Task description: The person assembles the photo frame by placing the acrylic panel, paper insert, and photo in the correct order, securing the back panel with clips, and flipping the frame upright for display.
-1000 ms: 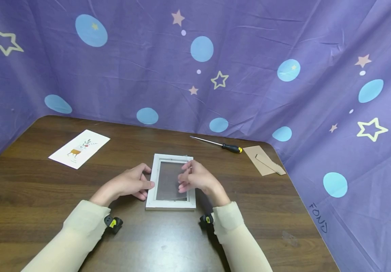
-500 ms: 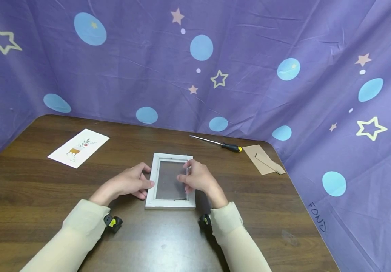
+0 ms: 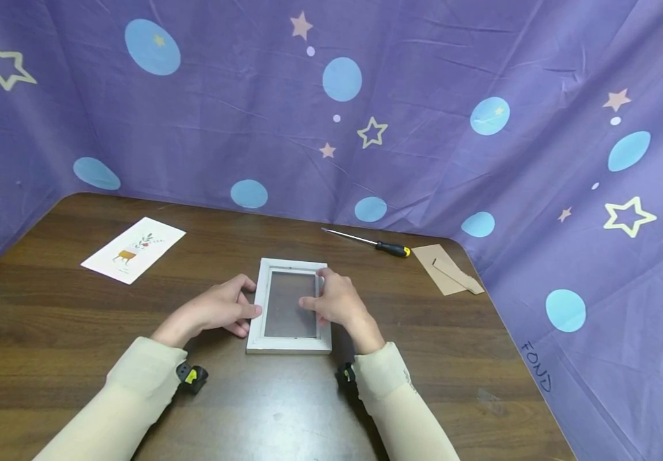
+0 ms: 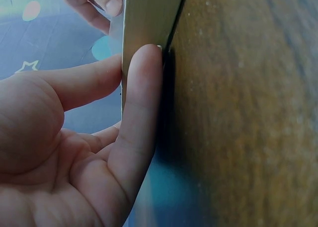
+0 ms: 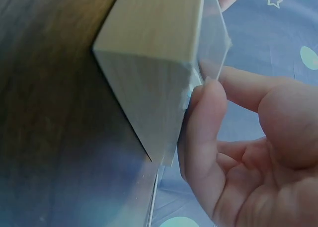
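Observation:
A white picture frame (image 3: 288, 346) lies on the table with a clear sheet (image 3: 288, 307) over its opening. My left hand (image 3: 222, 307) grips the frame's left side, thumb on the upper face; in the left wrist view a finger (image 4: 141, 98) lies along its pale side wall (image 4: 149, 18). Over the frame's right side, my right hand (image 3: 340, 301) pinches the sheet's edge between thumb and fingers. The right wrist view shows the clear sheet (image 5: 213, 38) standing slightly off the frame's face at that side. Part of the frame's right side is hidden under the right hand.
Toward the back left lies a white card (image 3: 134, 250) with a deer drawing. A screwdriver (image 3: 366, 242) with a black and yellow handle lies at the back. Brown cardboard pieces (image 3: 443, 270) are near the table's right edge. A purple curtain (image 3: 239, 115) surrounds the table.
The clear sheet has settled straighter over the opening; the dark gap at its lower right has closed. My right hand has shifted slightly, its fingers lower at the frame's right side. The left hand stays put.

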